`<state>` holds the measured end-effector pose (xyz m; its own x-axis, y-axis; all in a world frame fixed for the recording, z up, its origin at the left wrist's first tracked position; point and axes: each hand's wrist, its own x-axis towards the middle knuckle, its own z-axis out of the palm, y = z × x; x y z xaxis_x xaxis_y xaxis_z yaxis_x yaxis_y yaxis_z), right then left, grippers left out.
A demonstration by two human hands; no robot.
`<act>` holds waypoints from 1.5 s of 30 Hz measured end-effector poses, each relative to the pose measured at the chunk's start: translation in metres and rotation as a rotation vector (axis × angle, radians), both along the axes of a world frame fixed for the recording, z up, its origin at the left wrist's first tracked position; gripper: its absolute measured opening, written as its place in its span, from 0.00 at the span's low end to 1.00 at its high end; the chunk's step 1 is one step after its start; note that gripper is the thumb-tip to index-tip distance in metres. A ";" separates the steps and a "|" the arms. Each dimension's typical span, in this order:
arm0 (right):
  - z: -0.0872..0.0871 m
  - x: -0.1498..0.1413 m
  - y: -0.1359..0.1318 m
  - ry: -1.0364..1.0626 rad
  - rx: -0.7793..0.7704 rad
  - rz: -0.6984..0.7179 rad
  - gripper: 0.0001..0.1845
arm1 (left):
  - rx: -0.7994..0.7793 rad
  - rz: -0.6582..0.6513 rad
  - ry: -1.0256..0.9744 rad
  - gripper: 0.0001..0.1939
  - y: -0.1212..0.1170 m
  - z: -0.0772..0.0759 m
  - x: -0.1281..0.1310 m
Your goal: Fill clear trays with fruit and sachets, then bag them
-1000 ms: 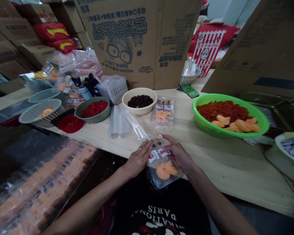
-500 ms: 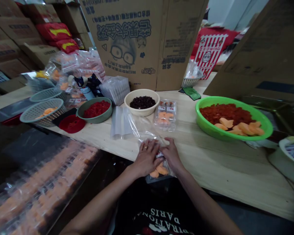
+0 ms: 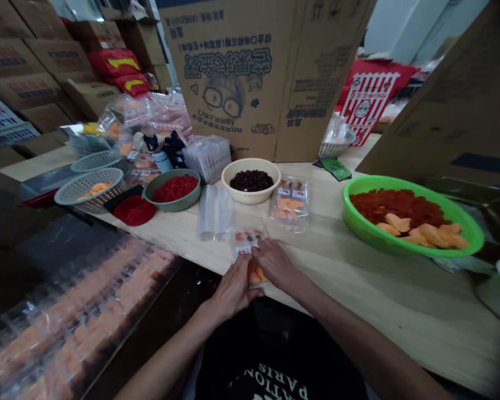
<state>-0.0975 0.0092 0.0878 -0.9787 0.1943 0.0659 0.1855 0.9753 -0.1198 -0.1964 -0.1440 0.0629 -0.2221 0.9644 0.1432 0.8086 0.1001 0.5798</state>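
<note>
My left hand and my right hand meet over a small clear packet lying on the near edge of the wooden table. The packet holds orange pieces, small sachets and dark and red bits. Both hands have their fingers closed on its near end, covering most of the orange pieces. Its far end with the sachets sticks out beyond my fingers. A stack of empty clear bags lies just beyond, and a second filled packet lies further back.
A cream bowl of dark pieces, a grey-green bowl of red pieces and a large green basin of red and orange pieces stand on the table. Perforated baskets sit at left, cardboard boxes behind. Filled packets lie in a bin lower left.
My hands slid together from the packet's sides onto its near end. The clear bag now lies flat on the table and covers the packet. The camera view shifted slightly.
</note>
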 end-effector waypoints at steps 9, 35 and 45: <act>-0.011 0.027 -0.018 0.070 -0.203 0.330 0.21 | 0.238 0.173 0.011 0.22 -0.007 -0.012 0.001; 0.079 0.072 0.133 0.711 -0.115 -0.194 0.10 | 0.579 -0.059 -0.068 0.10 0.240 0.066 0.003; 0.032 0.053 0.178 0.496 -0.480 -0.174 0.09 | 0.283 0.014 0.080 0.25 0.207 0.031 -0.015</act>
